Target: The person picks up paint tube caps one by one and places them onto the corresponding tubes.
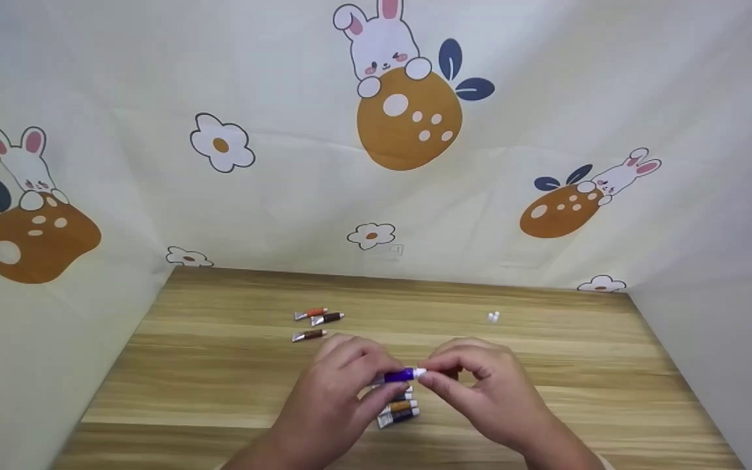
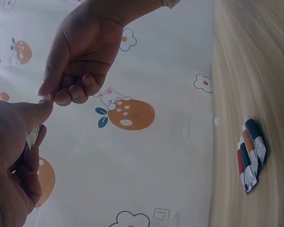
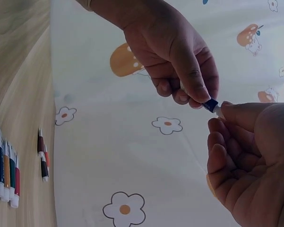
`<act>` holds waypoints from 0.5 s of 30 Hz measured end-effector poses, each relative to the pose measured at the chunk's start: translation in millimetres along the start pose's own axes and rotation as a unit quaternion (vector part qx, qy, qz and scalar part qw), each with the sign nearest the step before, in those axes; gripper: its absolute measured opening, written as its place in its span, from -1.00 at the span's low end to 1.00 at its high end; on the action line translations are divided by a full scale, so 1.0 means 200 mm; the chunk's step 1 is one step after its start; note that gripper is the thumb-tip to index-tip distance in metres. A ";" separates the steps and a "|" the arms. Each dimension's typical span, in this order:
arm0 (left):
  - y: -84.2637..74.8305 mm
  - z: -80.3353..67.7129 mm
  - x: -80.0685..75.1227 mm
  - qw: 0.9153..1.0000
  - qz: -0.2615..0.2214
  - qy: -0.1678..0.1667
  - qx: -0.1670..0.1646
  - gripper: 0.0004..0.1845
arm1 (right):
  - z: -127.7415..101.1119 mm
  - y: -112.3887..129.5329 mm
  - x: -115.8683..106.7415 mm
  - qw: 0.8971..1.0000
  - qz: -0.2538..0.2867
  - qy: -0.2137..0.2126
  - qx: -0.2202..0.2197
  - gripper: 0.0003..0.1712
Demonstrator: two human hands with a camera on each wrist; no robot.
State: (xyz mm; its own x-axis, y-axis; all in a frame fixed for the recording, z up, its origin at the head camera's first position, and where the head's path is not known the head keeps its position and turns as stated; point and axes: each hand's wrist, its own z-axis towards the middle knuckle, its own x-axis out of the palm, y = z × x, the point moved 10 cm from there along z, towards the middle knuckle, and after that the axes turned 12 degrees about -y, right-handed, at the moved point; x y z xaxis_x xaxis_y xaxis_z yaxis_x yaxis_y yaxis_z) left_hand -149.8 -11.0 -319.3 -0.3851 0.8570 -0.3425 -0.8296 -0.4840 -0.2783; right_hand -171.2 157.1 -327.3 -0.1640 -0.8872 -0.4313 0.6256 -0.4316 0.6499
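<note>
My left hand (image 1: 356, 382) holds a small purple paint tube (image 1: 400, 375) by its body, just above the wooden table (image 1: 219, 372). The thumb and fingers of my right hand (image 1: 444, 378) pinch the tube's white cap (image 1: 419, 373). In the right wrist view the left hand (image 3: 179, 71) reaches down from the top with the dark blue tube (image 3: 210, 104), and the right hand (image 3: 245, 151) meets its white tip (image 3: 218, 110). The left wrist view has the left hand (image 2: 14, 151) at the bottom left and the right hand (image 2: 75, 61) above it, fingertips touching.
A row of several paint tubes (image 1: 399, 408) lies side by side under my hands, also seen in the wrist views (image 2: 249, 153) (image 3: 5, 168). Three more tubes (image 1: 316, 321) lie further back on the left. A small white cap (image 1: 493, 317) lies at the back right. Printed cloth (image 1: 546, 98) walls the table on three sides.
</note>
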 end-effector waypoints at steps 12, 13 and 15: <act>-0.01 -0.01 0.01 1.000 0.002 0.004 0.014 -0.81 | 0.00 -0.04 0.03 0.999 -0.008 0.028 0.021 -0.81; -0.01 -0.01 0.01 1.000 0.002 0.006 0.014 -0.81 | -0.01 -0.04 0.04 0.999 -0.009 0.032 0.026 -0.79; -0.01 -0.01 0.01 1.000 0.001 0.009 0.014 -0.81 | -0.01 -0.05 0.05 0.999 -0.008 0.038 0.031 -0.75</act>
State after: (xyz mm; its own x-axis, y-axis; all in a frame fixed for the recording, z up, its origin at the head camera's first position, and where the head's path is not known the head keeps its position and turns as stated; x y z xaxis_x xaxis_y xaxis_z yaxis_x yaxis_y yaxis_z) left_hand -147.5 -8.2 -321.0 -0.3806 0.8524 -0.3585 -0.8394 -0.4812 -0.2529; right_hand -178.0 153.3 -338.4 -0.1148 -0.8661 -0.4866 0.5736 -0.4577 0.6793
